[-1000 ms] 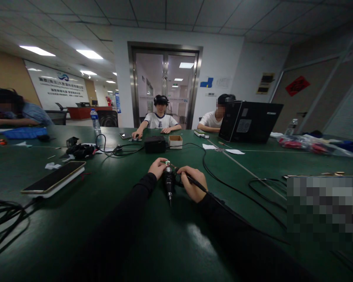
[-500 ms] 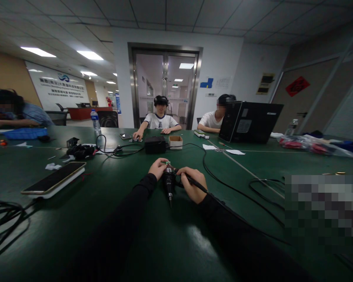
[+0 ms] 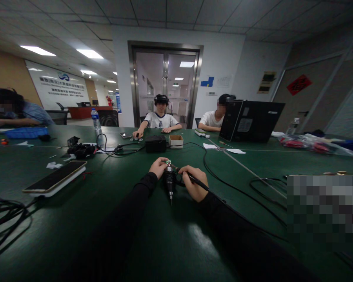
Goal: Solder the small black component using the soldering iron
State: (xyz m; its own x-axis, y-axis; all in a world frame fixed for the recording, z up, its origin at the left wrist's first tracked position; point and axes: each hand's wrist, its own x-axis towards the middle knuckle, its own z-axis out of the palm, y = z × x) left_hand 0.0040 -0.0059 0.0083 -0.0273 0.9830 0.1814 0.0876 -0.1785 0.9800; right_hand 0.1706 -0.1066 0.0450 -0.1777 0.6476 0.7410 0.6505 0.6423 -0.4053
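My left hand [image 3: 158, 168] is closed at the far end of a black tapered tool [image 3: 170, 184] with a metal tip, which points toward me. At its fingertips, a small green circuit board [image 3: 168, 162] sits over the silver end of that tool. My right hand [image 3: 195, 182] grips a black soldering iron [image 3: 197, 181] like a pen, its front end angled at the silver part near the board. The iron's cable runs back along my right forearm. Whether its tip touches the board is too small to tell.
Beyond my hands stand a black box [image 3: 155, 144] and a small open cardboard box [image 3: 176, 141]. A black cable [image 3: 205, 162] curves across the green table on the right. To the left lies a phone [image 3: 57, 178] on a white block. Co-workers sit across and at far left.
The tool and both hands appear shifted very slightly right in the view. Both hands keep the same hold.
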